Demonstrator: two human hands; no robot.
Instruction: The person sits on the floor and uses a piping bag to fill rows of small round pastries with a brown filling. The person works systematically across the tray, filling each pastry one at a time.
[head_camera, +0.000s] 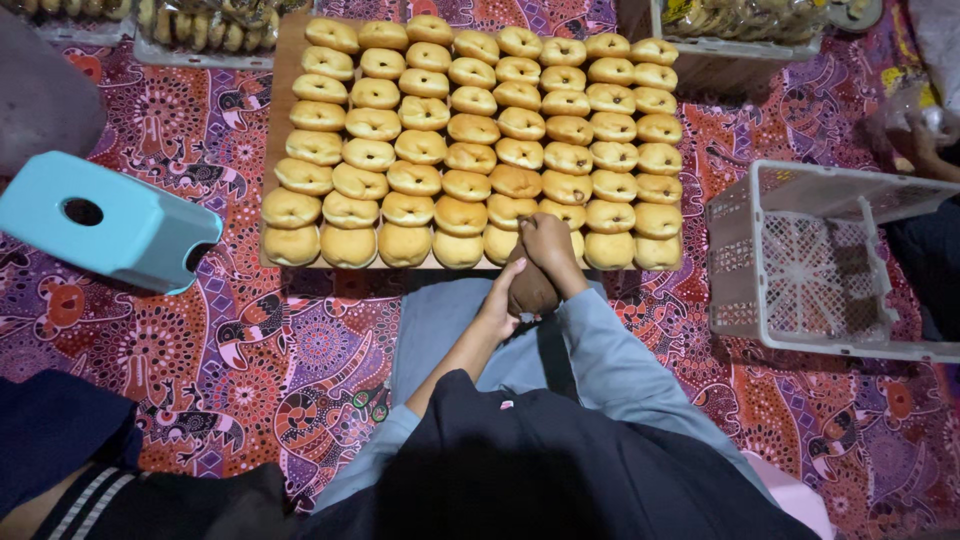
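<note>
- Doughnuts (470, 140) fill a wooden board (283, 60) in tidy rows, pale golden rings lying flat, and the board's long side runs left to right across the patterned floor cloth (200, 330).
- Right hand (548, 243) reaches over the near edge of the board, fingers curled down onto a doughnut in the front row; whether it is gripping it I cannot tell.
- Left hand (503, 300) sits just below, fingers wrapped around a dark brown doughnut (531, 290) held at the board's near edge, and the two hands are touching.
- Both forearms come up from the lap in grey-blue sleeves, meeting in a narrow V.
- Left of the board, a light blue plastic stool (105, 220) lies tipped on the cloth, well apart from the hands.
- Right of the board, a white plastic crate (740, 260) stands open with a strip of cloth showing between it and the board.
- More trays of doughnuts (740, 20) line the far edge.
</note>
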